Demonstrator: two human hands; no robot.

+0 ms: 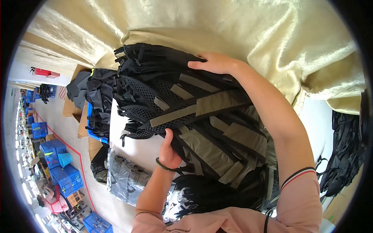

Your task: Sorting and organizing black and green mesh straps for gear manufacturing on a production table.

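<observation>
The stack of black mesh and olive-grey backpack strap pieces [194, 120] lies on the white table [132, 149], directly in front of the person and between both hands. All positions below are given relative to this stack.

Orientation: the long axis of the stack runs diagonally, from the far-left corner, where loose black webbing ends fan out, to the near-right corner, where the olive panels overlap toward the person's body. The olive strips on top run roughly across this axis.

Left hand [169, 149]: placed at the near edge of the stack, about midway along it. The fingers are curled under the edge and the thumb points up against the mesh, so the hand is closed in a grip on the near edge. A dark band sits on the wrist. The forearm rises steeply from the lower edge of the view.

Right hand [215, 63]: placed on the far edge of the stack. The palm lies flat on top and the fingers are extended toward the left, pressing rather than clasping. The right forearm crosses over the right side of the stack, elbow bent, in a pink sleeve.

Both hands contact the stack; neither is nearer.

Beyond the stack lies a cream cloth [233, 27]. To its left stands a blue crate [91, 128] holding dark parts.
</observation>
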